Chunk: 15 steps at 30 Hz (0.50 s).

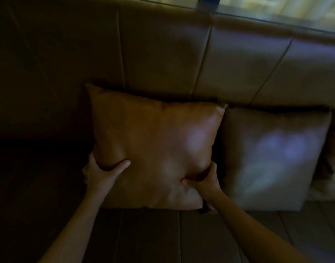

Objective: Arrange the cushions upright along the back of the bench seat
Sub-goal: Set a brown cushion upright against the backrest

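Note:
A tan leather cushion (153, 141) stands upright against the padded backrest (162, 54) of the bench. My left hand (102, 171) grips its lower left edge, thumb pressed into the front. At the lower right corner my right hand (204, 181) pinches it, thumb on the front face. A darker brown cushion (272, 158) leans upright against the backrest just to the right, almost touching the tan one. The bench seat (153, 236) runs below both.
A paler cushion (333, 168) shows partly at the far right edge. A ledge and a bright window (286, 8) run above the backrest. The left part of the bench is very dark.

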Each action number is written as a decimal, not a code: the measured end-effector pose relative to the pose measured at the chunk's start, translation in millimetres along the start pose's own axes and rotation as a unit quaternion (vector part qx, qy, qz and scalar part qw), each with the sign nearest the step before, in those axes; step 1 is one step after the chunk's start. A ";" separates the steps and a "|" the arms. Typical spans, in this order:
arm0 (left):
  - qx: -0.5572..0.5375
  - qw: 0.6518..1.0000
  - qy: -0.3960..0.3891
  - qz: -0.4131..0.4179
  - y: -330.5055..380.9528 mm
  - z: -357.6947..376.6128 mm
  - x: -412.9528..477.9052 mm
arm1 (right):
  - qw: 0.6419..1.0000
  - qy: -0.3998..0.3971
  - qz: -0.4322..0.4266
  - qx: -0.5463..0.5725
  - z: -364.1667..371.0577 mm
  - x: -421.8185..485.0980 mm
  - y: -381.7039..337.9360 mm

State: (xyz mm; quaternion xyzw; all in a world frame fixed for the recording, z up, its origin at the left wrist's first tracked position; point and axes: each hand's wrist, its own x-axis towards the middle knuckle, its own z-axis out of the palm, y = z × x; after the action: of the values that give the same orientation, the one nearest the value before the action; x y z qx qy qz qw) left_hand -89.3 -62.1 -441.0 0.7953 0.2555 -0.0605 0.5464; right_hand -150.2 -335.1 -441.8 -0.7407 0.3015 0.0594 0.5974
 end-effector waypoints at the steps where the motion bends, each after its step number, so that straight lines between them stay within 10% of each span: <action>1: 0.000 1.000 -0.008 0.000 -1.4 2.5 3.8 | 1.000 0.002 -0.002 -0.007 -0.8 2.9 2.2; 15: 0.004 0.999 0.048 0.000 -22.1 -12.8 30.0 | 0.999 -0.029 -0.031 -0.024 23.4 14.1 9.4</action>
State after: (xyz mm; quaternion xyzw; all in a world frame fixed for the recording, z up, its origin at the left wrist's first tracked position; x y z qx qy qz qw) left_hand -76.2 -34.4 -465.7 0.7997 0.2811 -0.0234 0.5300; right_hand -137.3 -319.8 -462.6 -0.7616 0.2596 0.0696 0.5897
